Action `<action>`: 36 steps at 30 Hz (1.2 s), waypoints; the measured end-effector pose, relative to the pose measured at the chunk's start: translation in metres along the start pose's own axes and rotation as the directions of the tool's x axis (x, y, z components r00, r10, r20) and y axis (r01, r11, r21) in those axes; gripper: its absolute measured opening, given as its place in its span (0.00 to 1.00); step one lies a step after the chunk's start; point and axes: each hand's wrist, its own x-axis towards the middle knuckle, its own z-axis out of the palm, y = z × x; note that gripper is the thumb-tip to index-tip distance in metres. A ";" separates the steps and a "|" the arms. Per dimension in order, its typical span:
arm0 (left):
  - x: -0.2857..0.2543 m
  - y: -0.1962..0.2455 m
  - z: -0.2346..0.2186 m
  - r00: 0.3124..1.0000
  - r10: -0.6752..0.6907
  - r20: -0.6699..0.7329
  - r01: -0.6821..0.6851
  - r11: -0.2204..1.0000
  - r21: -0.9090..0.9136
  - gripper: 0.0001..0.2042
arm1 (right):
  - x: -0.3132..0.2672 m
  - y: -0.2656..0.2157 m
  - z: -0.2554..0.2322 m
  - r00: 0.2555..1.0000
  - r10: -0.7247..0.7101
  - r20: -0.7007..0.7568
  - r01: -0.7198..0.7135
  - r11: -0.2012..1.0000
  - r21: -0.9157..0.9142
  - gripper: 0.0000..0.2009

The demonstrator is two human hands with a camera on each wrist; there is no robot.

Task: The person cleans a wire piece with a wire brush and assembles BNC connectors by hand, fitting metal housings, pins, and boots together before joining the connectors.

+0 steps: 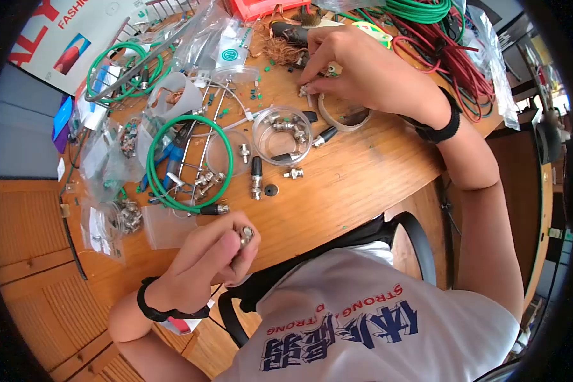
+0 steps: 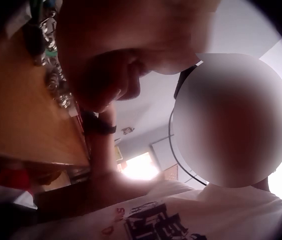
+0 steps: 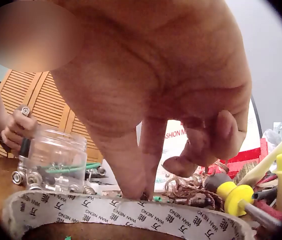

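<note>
My left hand (image 1: 204, 258), near the table's front edge, has its fingers curled round a small metal connector (image 1: 246, 233); the same connector (image 3: 25, 111) shows end-on in the right wrist view. Dark and close, the left hand (image 2: 126, 45) fills the top of its own view. Over the back of the table, my right hand (image 1: 372, 76) pinches a small pale metallic piece (image 1: 304, 90) between thumb and fingertips, beside a tape ring (image 1: 345, 128). In the right wrist view the right hand (image 3: 166, 65) reaches down behind the printed ring (image 3: 106, 212); the piece is mostly hidden.
A clear round jar (image 1: 256, 143) holds several connectors. Left of it lie a green cable loop (image 1: 150, 153), a wire rack and plastic bags. A black-ended connector (image 1: 256, 178) stands apart in front. Red cables (image 1: 455, 70) and a green coil (image 1: 420, 9) lie at back right.
</note>
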 end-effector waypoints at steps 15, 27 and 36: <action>0.004 -0.038 -0.001 0.999 0.037 -0.038 -0.041 0.995 -0.087 0.16 | -0.114 -0.113 -0.009 0.480 -0.451 0.752 -0.448 0.611 0.653 0.14; 0.004 -0.038 -0.003 0.998 -0.056 -0.021 0.049 0.970 -0.240 0.15 | -0.208 -0.053 0.114 0.889 0.136 0.438 -0.239 0.952 0.191 0.13; 0.004 -0.033 -0.002 0.998 -0.060 -0.003 0.056 0.959 -0.279 0.15 | -0.206 -0.040 0.123 0.892 0.087 0.444 -0.176 0.971 0.163 0.15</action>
